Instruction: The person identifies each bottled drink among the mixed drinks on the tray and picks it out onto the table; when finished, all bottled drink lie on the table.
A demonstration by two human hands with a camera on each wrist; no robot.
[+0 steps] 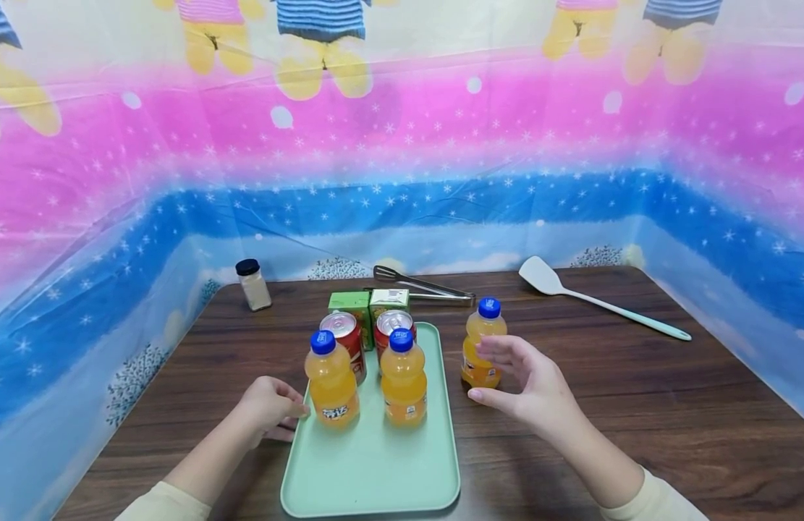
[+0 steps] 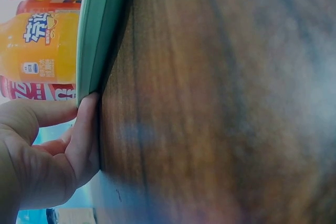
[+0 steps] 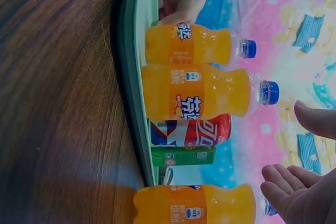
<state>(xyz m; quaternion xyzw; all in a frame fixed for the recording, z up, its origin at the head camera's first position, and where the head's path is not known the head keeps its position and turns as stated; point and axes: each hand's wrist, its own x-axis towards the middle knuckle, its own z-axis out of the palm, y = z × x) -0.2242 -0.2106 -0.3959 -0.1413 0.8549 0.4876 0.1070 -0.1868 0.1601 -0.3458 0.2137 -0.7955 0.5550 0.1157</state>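
Note:
A light green tray [image 1: 369, 477] carries two orange soda bottles with blue caps, the left one [image 1: 333, 387] and the right one [image 1: 404, 391]. Behind them stand two red cans [image 1: 352, 347] and two green cartons [image 1: 349, 304], partly hidden. My left hand [image 1: 271, 409] pinches the tray's left rim; the left wrist view shows thumb [image 2: 58, 113] and fingers at the edge. A third orange soda bottle [image 1: 480, 354] stands upright on the table, right of the tray. Close to it is my right hand [image 1: 532, 383], thumb and fingers spread apart, holding nothing.
At the back left stands a jar with a black lid [image 1: 254, 286]. Tongs [image 1: 434, 288] lie behind the cartons. A white spatula with a pale green handle [image 1: 597, 297] lies at the back right. A printed cloth [image 1: 402, 159] hangs around the wooden table [image 1: 636, 405].

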